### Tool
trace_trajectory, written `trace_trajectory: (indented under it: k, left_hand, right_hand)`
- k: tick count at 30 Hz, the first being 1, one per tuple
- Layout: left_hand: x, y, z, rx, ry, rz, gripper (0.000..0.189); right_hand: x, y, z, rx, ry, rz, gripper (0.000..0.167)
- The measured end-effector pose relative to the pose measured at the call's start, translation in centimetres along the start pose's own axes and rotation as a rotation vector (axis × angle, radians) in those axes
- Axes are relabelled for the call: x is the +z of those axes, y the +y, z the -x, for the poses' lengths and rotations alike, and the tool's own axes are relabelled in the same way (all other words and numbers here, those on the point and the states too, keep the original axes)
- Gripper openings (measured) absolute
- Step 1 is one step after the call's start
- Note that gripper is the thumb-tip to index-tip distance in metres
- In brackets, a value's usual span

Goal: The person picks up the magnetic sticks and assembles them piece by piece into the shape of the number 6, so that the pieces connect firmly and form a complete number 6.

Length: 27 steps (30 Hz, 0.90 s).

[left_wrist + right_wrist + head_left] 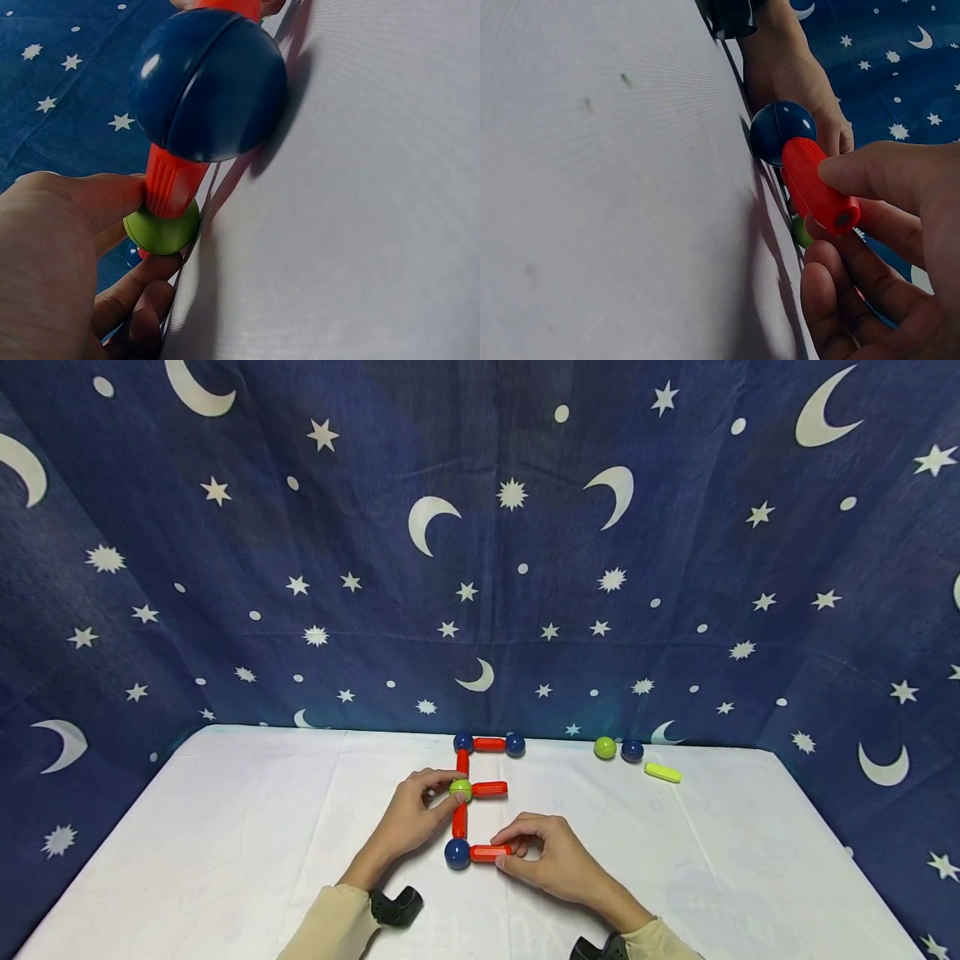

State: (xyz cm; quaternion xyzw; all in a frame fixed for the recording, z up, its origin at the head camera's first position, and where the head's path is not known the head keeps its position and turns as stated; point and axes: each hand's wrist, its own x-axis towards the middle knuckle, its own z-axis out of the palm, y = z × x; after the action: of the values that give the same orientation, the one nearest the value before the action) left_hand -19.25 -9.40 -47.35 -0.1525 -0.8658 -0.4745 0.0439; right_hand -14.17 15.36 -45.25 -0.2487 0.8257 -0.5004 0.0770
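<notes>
Red rods and balls lie joined in an E shape on the white table. My left hand pinches the green ball at the middle of the upright side. A middle red rod points right from that ball. With thumb and fingers, my right hand pinches the bottom red rod, whose left end meets a dark blue ball. The rod's free end shows a small grey disc in the right wrist view. At the top, another red rod joins two blue balls.
Toward the back right of the white table lie a loose green ball, a blue ball and a yellow-green rod. A dark blue cloth with moons and stars hangs behind the table.
</notes>
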Motion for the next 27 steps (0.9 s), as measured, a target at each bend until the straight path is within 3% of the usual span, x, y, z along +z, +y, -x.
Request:
trace_trajectory:
  k: [16, 27]
  left_hand:
    - [0.0, 0.0, 0.1, 0.012, 0.012, 0.005, 0.026]
    - [-0.1, 0.1, 0.0, 0.011, 0.001, 0.019, 0.026]
  right_hand:
    - [-0.8, 0.3, -0.2, -0.046, 0.011, 0.022, 0.018]
    - [-4.8, 0.3, -0.7, -0.037, 0.179, 0.075, 0.020]
